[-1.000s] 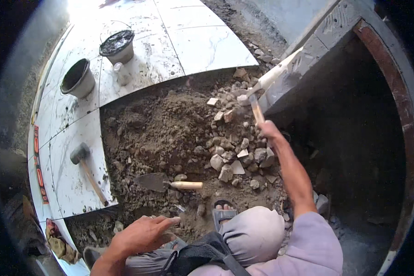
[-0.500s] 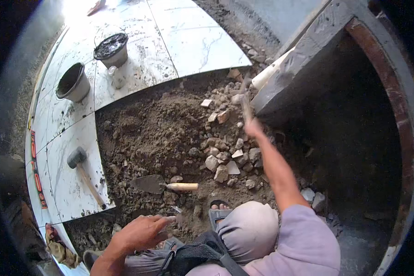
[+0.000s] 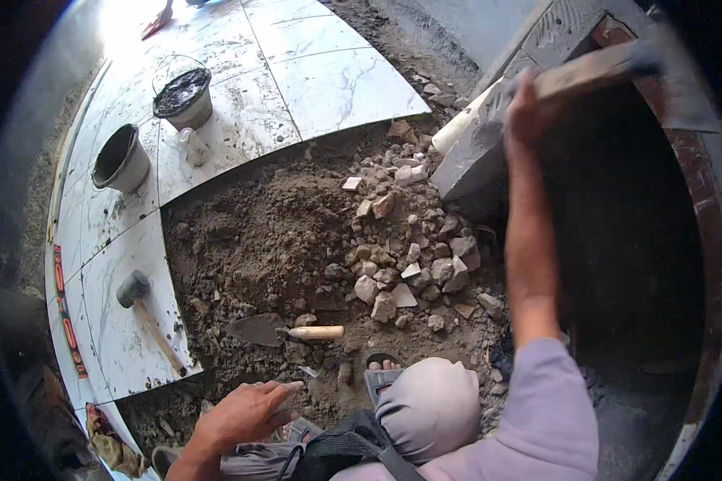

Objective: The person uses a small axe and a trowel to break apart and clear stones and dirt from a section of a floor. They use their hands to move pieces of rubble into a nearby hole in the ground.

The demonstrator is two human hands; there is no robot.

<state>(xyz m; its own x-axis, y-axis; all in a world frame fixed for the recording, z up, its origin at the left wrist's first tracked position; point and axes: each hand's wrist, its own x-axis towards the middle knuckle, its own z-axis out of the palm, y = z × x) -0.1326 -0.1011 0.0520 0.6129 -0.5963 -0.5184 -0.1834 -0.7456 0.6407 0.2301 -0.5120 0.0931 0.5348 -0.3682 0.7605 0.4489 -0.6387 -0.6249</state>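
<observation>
My right hand [image 3: 524, 116] is raised at the upper right, wrapped round the wooden handle of a hammer [image 3: 582, 78]. Its head is smeared by motion in front of the grey concrete edge. Below it lies a heap of broken stones and tile shards [image 3: 405, 272] on loose soil. My left hand [image 3: 245, 413] hangs over my lap with fingers stretched out, holding nothing. Just beyond it a pointing trowel [image 3: 258, 329] with a pale wooden handle rests on the dirt. A rubber mallet [image 3: 148, 313] lies on the tiles to the left.
Two buckets, one empty-looking [image 3: 124, 160] and one with dark mix [image 3: 183, 96], stand on white marbled tiles [image 3: 329, 80]. Beside them is a clear plastic container [image 3: 192, 147]. A red spirit level [image 3: 69, 321] lies at far left. A concrete ledge [image 3: 473, 160] with a white pipe [image 3: 457, 128] juts in at right.
My right hand has swung the hammer up and to the right, away from the rubble beside the ledge. My left hand has barely moved.
</observation>
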